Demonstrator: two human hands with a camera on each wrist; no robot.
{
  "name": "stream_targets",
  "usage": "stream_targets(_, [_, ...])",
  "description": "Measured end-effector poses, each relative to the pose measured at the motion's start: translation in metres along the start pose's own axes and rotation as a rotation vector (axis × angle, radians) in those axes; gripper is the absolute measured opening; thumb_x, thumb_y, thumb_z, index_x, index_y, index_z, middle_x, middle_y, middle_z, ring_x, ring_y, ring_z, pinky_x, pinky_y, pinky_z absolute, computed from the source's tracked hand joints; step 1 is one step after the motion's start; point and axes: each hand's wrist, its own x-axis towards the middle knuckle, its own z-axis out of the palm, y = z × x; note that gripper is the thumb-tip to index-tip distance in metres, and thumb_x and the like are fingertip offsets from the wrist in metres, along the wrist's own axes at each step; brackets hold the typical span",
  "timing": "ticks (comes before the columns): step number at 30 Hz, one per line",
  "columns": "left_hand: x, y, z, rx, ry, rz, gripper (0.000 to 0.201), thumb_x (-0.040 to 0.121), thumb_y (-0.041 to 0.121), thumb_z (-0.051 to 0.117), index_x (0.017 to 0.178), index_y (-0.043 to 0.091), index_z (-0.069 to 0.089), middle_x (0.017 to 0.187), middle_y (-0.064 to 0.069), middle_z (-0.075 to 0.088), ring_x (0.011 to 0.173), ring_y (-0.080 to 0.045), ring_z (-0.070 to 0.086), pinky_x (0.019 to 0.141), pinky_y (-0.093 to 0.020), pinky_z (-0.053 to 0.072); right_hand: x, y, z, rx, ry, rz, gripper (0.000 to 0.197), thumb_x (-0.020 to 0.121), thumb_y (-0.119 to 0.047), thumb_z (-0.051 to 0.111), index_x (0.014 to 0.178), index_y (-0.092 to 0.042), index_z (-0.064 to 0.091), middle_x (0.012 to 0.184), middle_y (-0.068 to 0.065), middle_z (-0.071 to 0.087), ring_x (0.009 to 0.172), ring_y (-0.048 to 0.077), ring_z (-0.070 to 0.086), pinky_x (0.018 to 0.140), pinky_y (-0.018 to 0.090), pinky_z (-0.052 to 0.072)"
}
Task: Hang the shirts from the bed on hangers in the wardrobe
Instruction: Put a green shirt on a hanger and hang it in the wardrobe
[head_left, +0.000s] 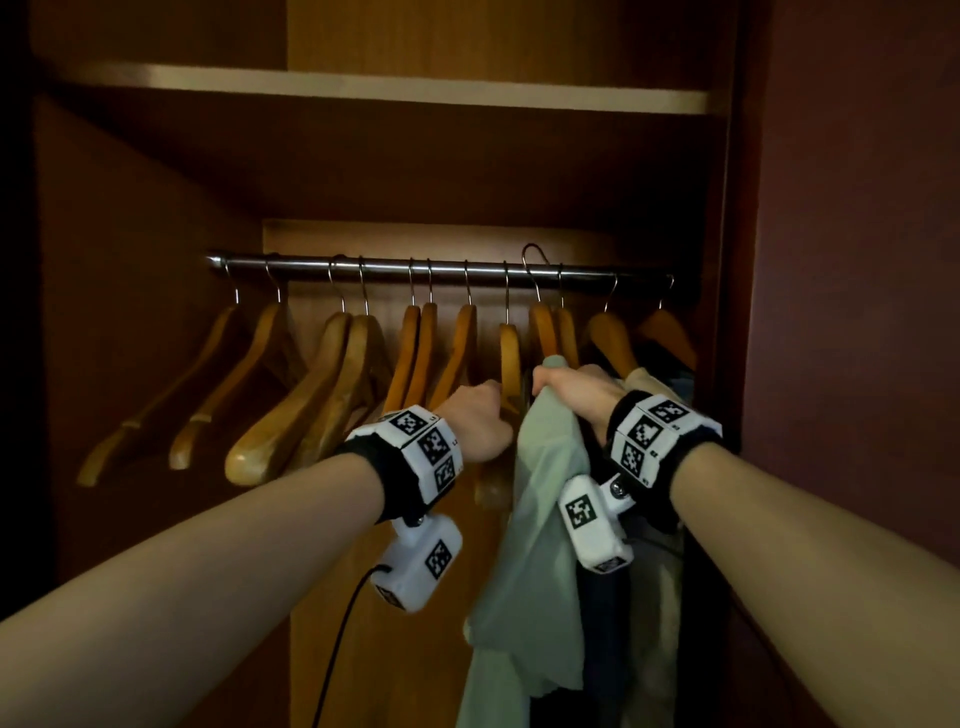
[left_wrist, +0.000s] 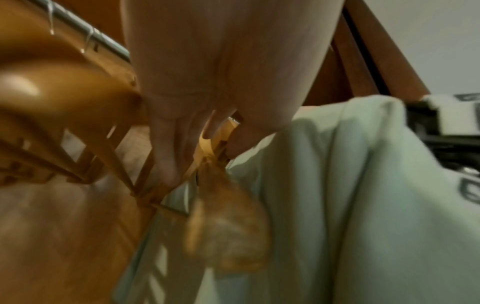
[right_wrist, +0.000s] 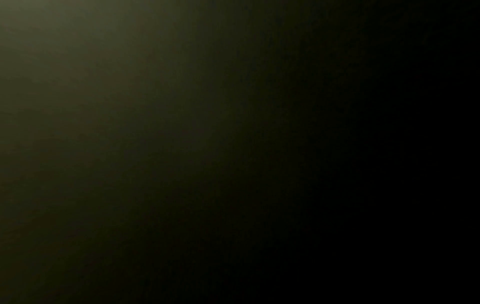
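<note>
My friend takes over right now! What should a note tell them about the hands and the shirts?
Left hand: reaching among the wooden hangers on the rail; its grip is unclear.
Right hand: grips the pale green shirt, held up beside the hangers.
Done: some clothes already hang at the right end.
Left: put the green shirt on a hanger and hook it on the rail. The bed is out of view.

A dim room with warm, low light. A dark brown wooden wardrobe interior (head_left: 156, 322) fills the view, its paler back panel (head_left: 415, 36) catching the light. A light-edged wooden shelf (head_left: 395, 93) spans it near the top. A dark reddish-brown wall (head_left: 857, 260) stands at right.
</note>
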Motion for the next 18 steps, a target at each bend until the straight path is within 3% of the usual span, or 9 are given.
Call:
stream_targets(3, [0.008, -0.002, 0.009, -0.042, -0.054, -0.012, 0.059, 0.093, 0.022, 0.052, 0.148, 0.013, 0.031, 0.141, -0.011, 0.048, 0.124, -0.027, 0.051, 0.093, -0.032, 0.047, 0.016, -0.003, 0.000, -0.024, -0.024, 0.020, 0.066, 0.056, -0.036, 0.069, 0.114, -0.005, 0.063, 0.113, 0.017, 0.066, 0.101, 0.033, 0.064, 0.080, 0.038, 0.052])
stream_targets(6, [0.017, -0.008, 0.023, -0.175, -0.064, -0.018, 0.060, 0.089, 0.033, 0.059, 0.143, 0.018, 0.038, 0.138, -0.007, 0.052, 0.119, -0.024, 0.055, 0.094, -0.033, 0.048, 0.017, -0.010, -0.002, -0.082, -0.055, 0.025, 0.041, 0.070, -0.028, 0.068, 0.103, -0.004, 0.065, 0.108, 0.016, 0.065, 0.095, 0.030, 0.062, 0.079, 0.036, 0.049])
stream_targets(9, [0.021, -0.011, 0.035, -0.323, -0.052, -0.025, 0.059, 0.087, 0.038, 0.056, 0.141, 0.020, 0.042, 0.134, -0.006, 0.056, 0.115, -0.025, 0.057, 0.100, -0.038, 0.047, 0.016, -0.009, -0.004, -0.149, -0.058, 0.039, 0.027, 0.079, -0.025, 0.066, 0.098, -0.006, 0.062, 0.111, 0.017, 0.065, 0.104, 0.032, 0.061, 0.095, 0.040, 0.049])
stream_targets(11, [0.020, -0.011, 0.040, -0.394, 0.013, -0.038, 0.055, 0.093, 0.039, 0.049, 0.144, 0.018, 0.039, 0.138, -0.008, 0.054, 0.121, -0.029, 0.054, 0.104, -0.033, 0.041, 0.015, -0.005, -0.003, -0.191, -0.046, 0.032, 0.036, 0.080, -0.029, 0.066, 0.107, -0.005, 0.062, 0.112, 0.017, 0.064, 0.106, 0.033, 0.061, 0.100, 0.043, 0.048])
stream_targets(13, [0.013, -0.010, 0.044, -0.410, 0.120, -0.051, 0.052, 0.098, 0.038, 0.044, 0.145, 0.017, 0.039, 0.138, -0.010, 0.054, 0.124, -0.031, 0.052, 0.098, -0.029, 0.038, 0.012, -0.001, -0.002, -0.234, -0.010, 0.029, 0.046, 0.079, -0.034, 0.068, 0.114, -0.005, 0.060, 0.113, 0.014, 0.064, 0.106, 0.032, 0.061, 0.100, 0.045, 0.048])
stream_targets(15, [0.006, -0.008, 0.045, -0.380, 0.216, -0.037, 0.047, 0.097, 0.038, 0.048, 0.138, 0.016, 0.046, 0.130, -0.010, 0.060, 0.119, -0.030, 0.056, 0.095, -0.030, 0.042, 0.007, 0.001, -0.001, -0.290, 0.048, 0.015, 0.046, 0.079, -0.039, 0.068, 0.112, -0.009, 0.057, 0.116, 0.013, 0.062, 0.107, 0.031, 0.060, 0.100, 0.044, 0.048])
stream_targets(18, [-0.001, -0.006, 0.041, -0.375, 0.276, -0.035, 0.040, 0.094, 0.036, 0.055, 0.128, 0.016, 0.055, 0.120, -0.007, 0.065, 0.111, -0.028, 0.060, 0.088, -0.029, 0.045, -0.002, 0.002, 0.001, -0.467, 0.133, -0.027, 0.056, 0.085, -0.046, 0.065, 0.124, -0.007, 0.057, 0.124, 0.014, 0.060, 0.114, 0.033, 0.057, 0.097, 0.039, 0.047])
